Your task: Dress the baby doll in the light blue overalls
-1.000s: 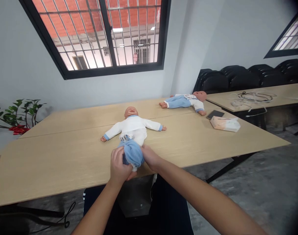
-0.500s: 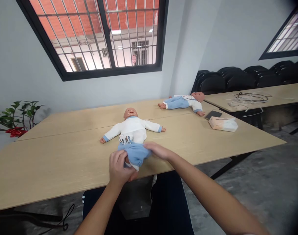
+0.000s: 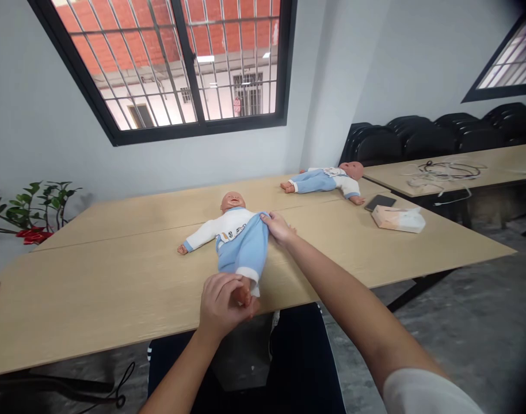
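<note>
A baby doll [image 3: 233, 201] lies on its back on the table before me, head toward the window, in a white top [image 3: 201, 233] with blue trim. Light blue pants [image 3: 241, 250] with white cuffs cover its lower body. My right hand [image 3: 278, 227] is closed on the pants' waistband, drawn up along the doll's side near its chest. At the table's near edge, my left hand [image 3: 223, 302] is wrapped round the doll's foot [image 3: 242, 294], just below a cuff. The other foot is mostly hidden.
A second dressed doll [image 3: 319, 180] lies at the back right of the wooden table [image 3: 116, 270]. Close to it are a dark phone [image 3: 380, 202] and a tissue pack [image 3: 399, 218]. Cables [image 3: 446, 172] lie on the adjoining table. A potted plant [image 3: 32, 207] stands at the far left.
My right hand has moved up and away from me, pulling the pants from the doll's lower legs to its waist and side. My left hand has shifted slightly right, onto the foot.
</note>
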`<move>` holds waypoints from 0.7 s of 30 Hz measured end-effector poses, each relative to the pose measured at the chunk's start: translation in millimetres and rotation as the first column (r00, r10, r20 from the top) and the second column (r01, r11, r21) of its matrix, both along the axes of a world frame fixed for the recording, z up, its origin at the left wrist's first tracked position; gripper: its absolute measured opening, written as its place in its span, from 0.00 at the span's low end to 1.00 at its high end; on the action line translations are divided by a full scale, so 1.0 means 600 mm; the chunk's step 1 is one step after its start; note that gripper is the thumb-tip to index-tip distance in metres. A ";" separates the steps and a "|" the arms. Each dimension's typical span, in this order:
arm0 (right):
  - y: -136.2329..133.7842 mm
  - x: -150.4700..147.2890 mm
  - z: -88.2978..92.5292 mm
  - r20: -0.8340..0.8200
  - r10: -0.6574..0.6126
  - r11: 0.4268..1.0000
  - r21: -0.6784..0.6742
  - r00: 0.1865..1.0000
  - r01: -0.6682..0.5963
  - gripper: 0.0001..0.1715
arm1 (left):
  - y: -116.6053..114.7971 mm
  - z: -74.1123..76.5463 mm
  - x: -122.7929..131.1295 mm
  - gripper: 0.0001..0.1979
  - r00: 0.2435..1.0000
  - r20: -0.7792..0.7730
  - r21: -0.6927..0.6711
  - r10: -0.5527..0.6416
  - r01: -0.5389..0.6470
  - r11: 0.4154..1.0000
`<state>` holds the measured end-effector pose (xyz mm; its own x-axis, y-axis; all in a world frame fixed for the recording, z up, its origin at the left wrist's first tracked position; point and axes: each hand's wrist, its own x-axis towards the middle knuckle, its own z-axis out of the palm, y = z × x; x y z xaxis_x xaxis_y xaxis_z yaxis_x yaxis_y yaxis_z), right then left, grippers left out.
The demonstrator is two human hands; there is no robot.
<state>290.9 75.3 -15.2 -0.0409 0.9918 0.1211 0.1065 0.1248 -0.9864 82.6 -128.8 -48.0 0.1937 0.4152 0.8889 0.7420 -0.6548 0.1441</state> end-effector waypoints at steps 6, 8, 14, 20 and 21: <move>-0.022 0.022 0.011 -0.106 0.271 0.954 -0.102 0.957 -0.281 0.16 | 0.002 -0.014 -0.007 0.18 0.993 0.114 -0.137 0.026 -0.010 0.990; -0.034 0.040 0.006 0.111 0.322 0.944 -0.115 0.940 -0.309 0.15 | 0.004 -0.017 -0.010 0.19 0.987 0.154 -0.194 0.053 -0.022 0.981; -0.026 0.076 0.002 0.459 0.202 0.968 0.043 0.865 -0.248 0.09 | 0.009 0.010 -0.008 0.22 0.999 0.045 -0.018 0.005 -0.004 1.000; 0.018 0.035 0.022 0.401 -0.086 0.994 0.092 0.912 0.054 0.05 | 0.005 0.035 -0.005 0.21 1.000 -0.022 0.101 -0.007 0.009 0.995; 0.019 0.027 0.024 0.385 -0.038 0.997 0.078 0.922 0.008 0.05 | 0.004 0.037 -0.003 0.20 1.000 -0.019 0.083 0.001 0.001 0.997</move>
<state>307.1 86.9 -0.6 -0.0764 0.9819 0.1734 0.4810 0.1886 -0.8562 80.8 -126.6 -25.9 0.2109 0.3402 0.9164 0.7441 -0.6639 0.0753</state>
